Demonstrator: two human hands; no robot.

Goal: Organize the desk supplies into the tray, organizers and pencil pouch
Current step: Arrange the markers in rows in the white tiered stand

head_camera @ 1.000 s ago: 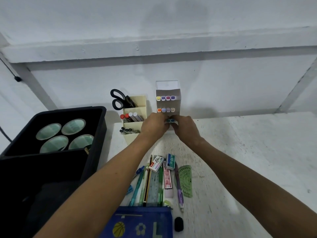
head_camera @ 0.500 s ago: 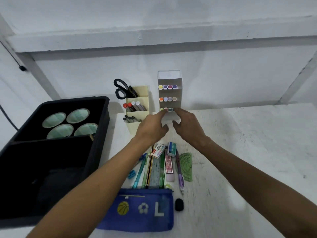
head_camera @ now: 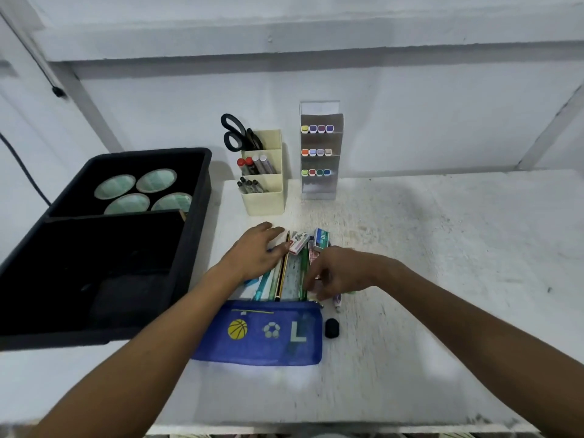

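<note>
I'm onto the loose pens [head_camera: 286, 276] at twelve o'clock of the pencil pouch [head_camera: 262, 333]: left hand [head_camera: 256, 251] spread flat, right hand [head_camera: 335, 273] curled, grip unclear. Next, gather them.

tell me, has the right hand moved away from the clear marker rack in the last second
Yes. The right hand has pulled back toward the person, from the base of the clear marker rack down to the loose supplies just above the blue pencil pouch.

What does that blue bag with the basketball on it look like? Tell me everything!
The blue pencil pouch looks like thin mesh fabric. It lies flat on the white desk, near the front edge, long side across. Printed on it: a yellow basketball, a pale soccer ball and a letter L. Pens and pencils lie at its top edge. A small black object sits just to its right.
</note>
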